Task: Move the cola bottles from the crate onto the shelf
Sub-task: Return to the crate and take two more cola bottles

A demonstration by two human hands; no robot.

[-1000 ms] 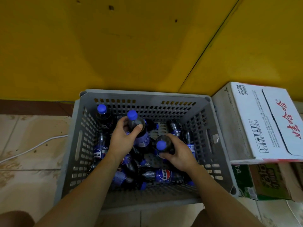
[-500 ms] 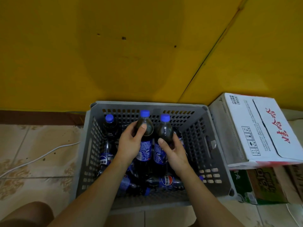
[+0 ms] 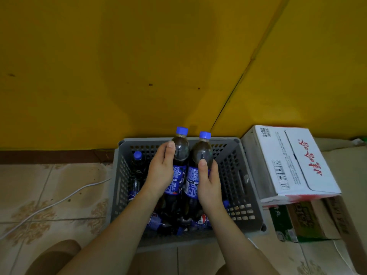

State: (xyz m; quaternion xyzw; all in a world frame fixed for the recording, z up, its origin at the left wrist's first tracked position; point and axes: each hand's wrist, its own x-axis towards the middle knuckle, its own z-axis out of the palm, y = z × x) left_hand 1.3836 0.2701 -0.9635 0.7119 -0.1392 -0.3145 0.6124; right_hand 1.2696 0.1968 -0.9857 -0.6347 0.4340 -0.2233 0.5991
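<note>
A grey slotted crate (image 3: 236, 181) stands on the tiled floor against a yellow wall. My left hand (image 3: 160, 173) grips a cola bottle (image 3: 179, 153) with a blue cap and blue label, held upright above the crate. Beside it my right hand (image 3: 209, 181) grips a second upright cola bottle (image 3: 201, 153); the two bottles touch side by side. Another bottle (image 3: 137, 161) stands in the crate's far left corner, and several more lie at the bottom (image 3: 200, 222). No shelf is in view.
A white carton with red lettering (image 3: 288, 161) sits right of the crate on top of a green and brown carton (image 3: 303, 221). A white cable (image 3: 51, 201) runs across the floor at the left. My knee (image 3: 53, 257) shows bottom left.
Both hands have lifted their bottles from lying in the crate to upright and raised them, caps now above the crate's far rim. The camera has tilted upward.
</note>
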